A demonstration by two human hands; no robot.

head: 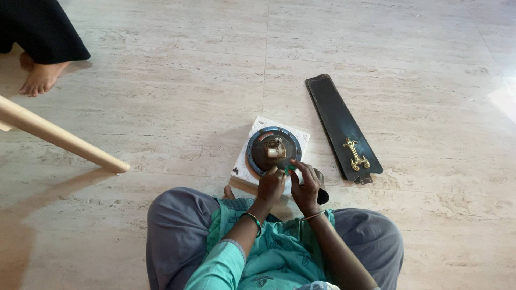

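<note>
Here, hands (287, 188) on round motor (273, 151).

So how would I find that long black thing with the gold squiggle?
Start at the white square slab on the floor holding the round dark motor disc. Look right of it: the long black fan blade lies flat on the tiles, the only thing bearing a gold bracket.

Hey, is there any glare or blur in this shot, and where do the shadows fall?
Head view: bright glare on the pale stone floor at the right edge; soft shadows left of the round dark fan motor and under the wooden leg; both hands sharp, no visible blur.
</note>
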